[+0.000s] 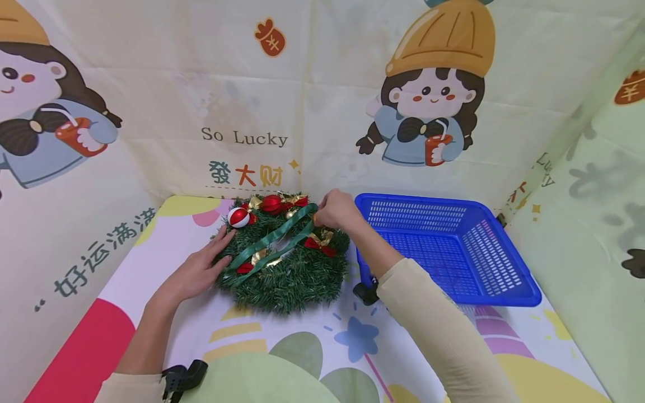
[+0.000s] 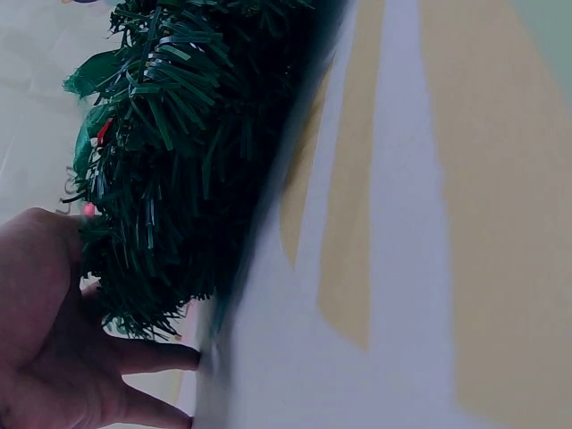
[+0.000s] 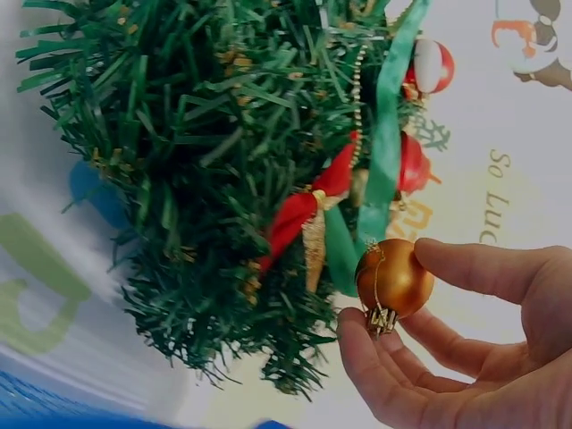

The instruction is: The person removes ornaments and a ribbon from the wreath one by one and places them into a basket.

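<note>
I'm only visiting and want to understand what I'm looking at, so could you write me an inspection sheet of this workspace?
Surface: a colourful printed cover, with a blue star among its patterns.
Job's things: a green wreath lies on the cover, bearing a red-and-white ball, red-and-gold bows and green ribbon; an orange-gold ball is held at its edge.
Clutter: a blue basket right of the wreath; no other loose items seen.
Left hand: fingers stretched out, at the wreath's left edge.
Right hand: pinches the orange-gold ball.
Cables: nothing seen.
Surroundings: pale wall covering with cartoon figures and "So Lucky" lettering.
</note>
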`<state>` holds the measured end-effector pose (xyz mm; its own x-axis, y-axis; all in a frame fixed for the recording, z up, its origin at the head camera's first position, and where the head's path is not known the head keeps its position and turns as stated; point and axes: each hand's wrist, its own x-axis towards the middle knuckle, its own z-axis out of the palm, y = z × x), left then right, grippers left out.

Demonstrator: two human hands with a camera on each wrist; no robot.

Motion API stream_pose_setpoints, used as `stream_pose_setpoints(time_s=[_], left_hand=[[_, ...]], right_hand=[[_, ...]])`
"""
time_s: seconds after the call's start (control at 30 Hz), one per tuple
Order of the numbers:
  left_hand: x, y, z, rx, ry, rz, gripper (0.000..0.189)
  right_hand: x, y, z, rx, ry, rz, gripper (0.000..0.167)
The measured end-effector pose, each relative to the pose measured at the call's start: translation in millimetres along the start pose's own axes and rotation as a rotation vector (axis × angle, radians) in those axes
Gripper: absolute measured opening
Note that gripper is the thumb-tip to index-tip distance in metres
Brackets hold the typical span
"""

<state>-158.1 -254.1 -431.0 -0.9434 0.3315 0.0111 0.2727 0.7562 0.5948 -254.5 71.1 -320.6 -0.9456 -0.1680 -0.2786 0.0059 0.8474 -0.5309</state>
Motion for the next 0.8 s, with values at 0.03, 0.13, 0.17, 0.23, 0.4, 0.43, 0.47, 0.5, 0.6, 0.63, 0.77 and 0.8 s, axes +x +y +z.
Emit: stream_pose_setpoints(time_s=[0.03, 0.13, 0.17, 0.23, 0.4, 0.43, 0.47, 0.5, 0.6, 0.63, 0.77, 0.8], left_hand=[[-0.1, -0.1, 0.0, 0.001, 0.000, 0.001, 0.065], [-0.8, -1.2, -0.5, 0.000, -0.004, -0.005, 0.065], [-1.0, -1.3, -0.8, 0.001, -0.005, -0.008, 0.066], [-1.5, -2.4, -1.5, -0.001, -0.006, -0.012, 0.066], [-1.2, -2.8, -2.4, 0.000, -0.003, -0.006, 0.066], [-1.1, -2.5, -2.3, 0.000, -0.002, -0.004, 0.066], [-0.8, -2.4, -2.2, -0.001, -0.002, -0.003, 0.066], [-0.6, -2.1, -2.0, -0.002, -0.002, -0.002, 0.065], [-0.1, -1.0, -1.6, -0.005, -0.005, -0.002, 0.065], [0.1, -0.6, -1.6, -0.005, -0.007, -0.003, 0.065], [0.9, -0.2, -1.3, -0.004, -0.007, -0.004, 0.066], [1.1, -0.1, -1.2, -0.005, -0.007, -0.003, 0.066]], right_hand=[[-2.3, 0, -1, 0.010, 0.004, -0.001, 0.021], [-8.6, -2, -5, 0.041, 0.014, -0.017, 0.006], [-10.6, -2, -6, 0.046, 0.017, -0.024, 0.012], [-13.9, -3, -8, 0.059, 0.017, -0.036, 0.016], [-20.4, -2, -12, 0.099, 0.017, -0.046, 0.022], [-21.5, -1, -13, 0.105, 0.019, -0.044, 0.022], [-22.5, 0, -13, 0.109, 0.018, -0.043, 0.023], [-23.5, 1, -13, 0.112, 0.018, -0.043, 0.023], [-26.6, 5, -14, 0.113, 0.020, -0.052, 0.022], [-27.7, 6, -15, 0.116, 0.019, -0.056, 0.022], [-34.1, 8, -19, 0.148, 0.014, -0.076, 0.024], [-35.6, 9, -19, 0.160, 0.012, -0.083, 0.024]])
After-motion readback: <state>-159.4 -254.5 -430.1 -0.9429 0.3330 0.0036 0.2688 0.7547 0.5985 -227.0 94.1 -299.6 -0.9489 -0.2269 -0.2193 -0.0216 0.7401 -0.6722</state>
